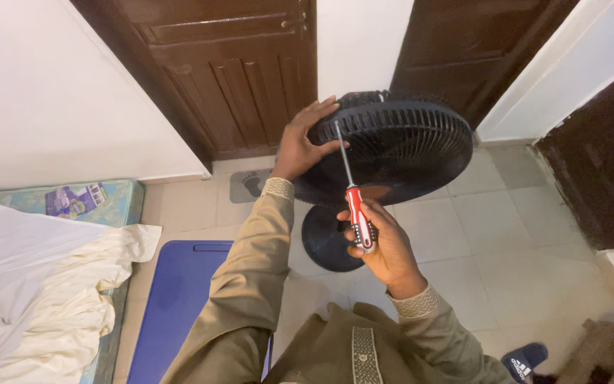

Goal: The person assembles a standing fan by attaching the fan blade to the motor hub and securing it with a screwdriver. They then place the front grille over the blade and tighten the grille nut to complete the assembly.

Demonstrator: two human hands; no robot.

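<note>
Screwdriver (353,192) in the right hand (381,245) points its long shaft up at the rear grille of a black standing fan (399,146), the red-and-black handle wrapped tight in the closed fingers so the tip can meet the guard squarely. The left hand (303,142) lies spread and flat on the grille's rim, fingers open, seemingly to keep the head from swinging. The fan stands on its round base (328,242) on the tiled floor (492,242), before a brown wooden door (229,71). A blue mat (175,299) and rumpled white sheets (37,284) lie to the left.
</note>
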